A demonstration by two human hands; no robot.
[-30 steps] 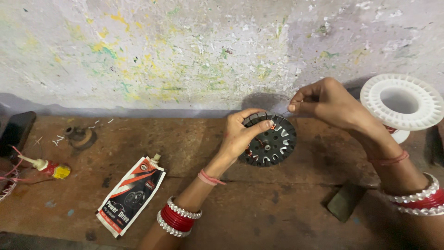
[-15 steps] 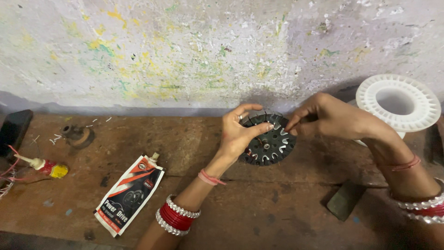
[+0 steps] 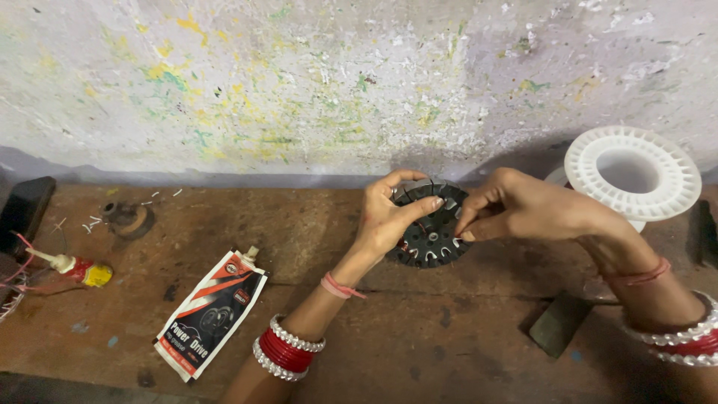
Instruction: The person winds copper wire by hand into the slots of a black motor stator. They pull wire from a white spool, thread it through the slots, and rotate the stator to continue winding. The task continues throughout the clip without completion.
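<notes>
The left hand (image 3: 389, 221) grips the black slotted stator disc (image 3: 430, 236), tilted above the bench (image 3: 419, 337); the right hand (image 3: 516, 209) pinches at its rim, perhaps on fine wire. A jerk could snap that wire, or the disc could slip

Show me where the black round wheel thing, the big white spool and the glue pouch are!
black slotted wheel (image 3: 432, 239): head view, on its lower face.
white spool (image 3: 633, 172): head view, on its top flange.
glue pouch (image 3: 213, 312): head view, on its middle.
</notes>
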